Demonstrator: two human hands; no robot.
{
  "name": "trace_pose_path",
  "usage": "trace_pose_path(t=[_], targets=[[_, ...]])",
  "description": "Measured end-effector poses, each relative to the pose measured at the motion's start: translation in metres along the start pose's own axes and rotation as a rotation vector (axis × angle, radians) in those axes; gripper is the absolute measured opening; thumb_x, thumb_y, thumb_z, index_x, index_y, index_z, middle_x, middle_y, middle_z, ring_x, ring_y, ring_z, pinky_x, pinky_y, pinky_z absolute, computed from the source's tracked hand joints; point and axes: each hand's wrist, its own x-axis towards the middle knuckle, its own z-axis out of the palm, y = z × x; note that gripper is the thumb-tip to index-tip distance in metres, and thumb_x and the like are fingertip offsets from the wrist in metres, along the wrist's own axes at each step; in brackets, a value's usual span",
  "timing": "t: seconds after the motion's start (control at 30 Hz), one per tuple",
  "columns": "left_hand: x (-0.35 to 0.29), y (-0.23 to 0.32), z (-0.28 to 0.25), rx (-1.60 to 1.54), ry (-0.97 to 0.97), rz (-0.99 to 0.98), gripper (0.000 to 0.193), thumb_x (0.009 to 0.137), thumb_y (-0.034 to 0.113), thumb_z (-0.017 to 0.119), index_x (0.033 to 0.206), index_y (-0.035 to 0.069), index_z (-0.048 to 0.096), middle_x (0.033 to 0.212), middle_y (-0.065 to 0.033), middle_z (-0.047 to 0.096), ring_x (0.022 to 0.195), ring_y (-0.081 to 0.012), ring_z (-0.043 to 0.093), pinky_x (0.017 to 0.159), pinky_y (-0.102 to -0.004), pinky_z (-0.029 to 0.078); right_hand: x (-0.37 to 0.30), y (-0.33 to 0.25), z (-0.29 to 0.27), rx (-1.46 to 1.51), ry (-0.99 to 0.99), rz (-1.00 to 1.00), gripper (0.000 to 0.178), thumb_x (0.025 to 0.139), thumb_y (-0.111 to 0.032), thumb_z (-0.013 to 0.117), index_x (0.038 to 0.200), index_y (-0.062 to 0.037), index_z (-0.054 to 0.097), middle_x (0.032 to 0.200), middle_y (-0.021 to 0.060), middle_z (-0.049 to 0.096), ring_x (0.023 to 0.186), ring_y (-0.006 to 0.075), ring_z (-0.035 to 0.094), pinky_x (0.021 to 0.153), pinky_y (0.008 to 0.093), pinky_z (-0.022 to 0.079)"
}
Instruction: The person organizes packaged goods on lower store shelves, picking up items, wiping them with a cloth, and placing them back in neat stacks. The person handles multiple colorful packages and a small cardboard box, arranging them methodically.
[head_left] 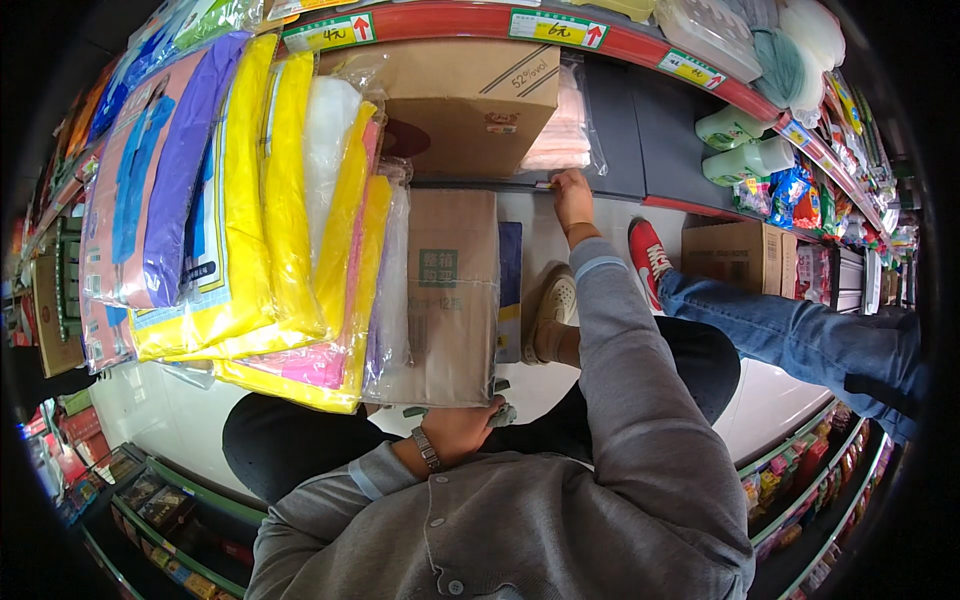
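Observation:
My right hand [573, 198] reaches forward to the front edge of the low grey shelf [655, 125]. Its fingers are pinched together there, and what they hold, if anything, is too small to make out. Just beyond it lies a clear bag of folded pink cloth-like goods [562, 135], beside a large brown carton [460, 110]. Close to my body, my left hand [460, 432] is closed on a crumpled grey cloth [502, 414], of which only a little shows. That hand is by the near end of a standing brown cardboard box [450, 290].
Bagged yellow garments [240, 200] and a purple one [190, 170] are piled at the left. A person's leg in jeans [790, 320] and red shoe [648, 252] come in at the right. Another carton [735, 255] stands there, below green-white bottles [750, 160]. A red shelf rail [450, 20] crosses above.

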Motion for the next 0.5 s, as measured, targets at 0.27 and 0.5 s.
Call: trace_pose_path(t=[0.27, 0.5], targets=[[0.001, 0.001, -0.001, -0.021, -0.148, -0.086, 0.039, 0.088, 0.030, 0.059, 0.123, 0.014, 0.061, 0.079, -0.0155, 0.065, 0.069, -0.0333, 0.064, 0.060, -0.0437, 0.050, -0.002, 0.001, 0.001, 0.003, -0.051, -0.015, 0.009, 0.080, -0.001, 0.057, 0.083, -0.0055, 0.064, 0.090, 0.0136, 0.061, 0.089, 0.0349, 0.059, 0.079, 0.0406, 0.049], [0.001, 0.001, 0.000, -0.021, -0.090, -0.058, 0.041, 0.087, 0.029, 0.059, 0.125, 0.014, 0.059, 0.084, -0.0180, 0.065, 0.075, -0.0359, 0.064, 0.065, -0.0458, 0.050, 0.016, -0.026, 0.003, 0.208, 0.231, 0.425, 0.022, 0.073, -0.005, 0.068, 0.093, 0.0014, 0.062, 0.084, 0.0154, 0.060, 0.083, 0.0321, 0.060, 0.074, 0.0399, 0.049]])
